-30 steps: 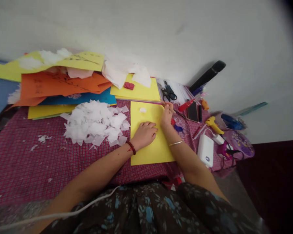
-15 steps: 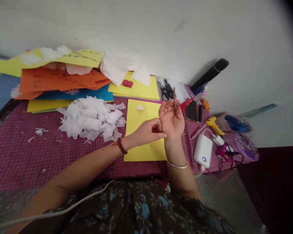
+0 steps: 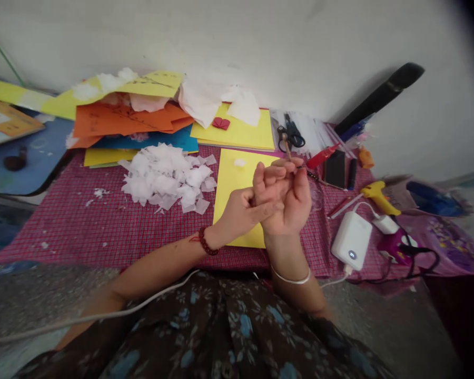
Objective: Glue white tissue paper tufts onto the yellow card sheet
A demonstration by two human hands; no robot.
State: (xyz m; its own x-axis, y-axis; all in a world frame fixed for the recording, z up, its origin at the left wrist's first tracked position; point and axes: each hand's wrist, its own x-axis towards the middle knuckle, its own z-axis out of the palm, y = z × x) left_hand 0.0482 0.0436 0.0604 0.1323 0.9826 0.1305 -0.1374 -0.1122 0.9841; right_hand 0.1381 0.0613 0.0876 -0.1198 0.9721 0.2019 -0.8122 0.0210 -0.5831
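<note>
The right hand (image 3: 286, 200) is lifted above the counter (image 3: 102, 231), a little right of the frame's centre, with the palm turned up toward the camera. Its grip is closed on a thin pencil (image 3: 286, 146), held between the bent fingers. The pencil's long axis stands almost upright in the picture: one end comes out above the fingertips and points to the scissors (image 3: 290, 134) near the upper edge, and the rest is hidden behind the fingers.

The left hand (image 3: 240, 213) is just beside it on the left, lower than the pencil. Its fingers are curled and one stretched finger touches the right palm. I cannot tell whether it pinches anything. Under both hands lies the yellow sheet (image 3: 233, 184).
</note>
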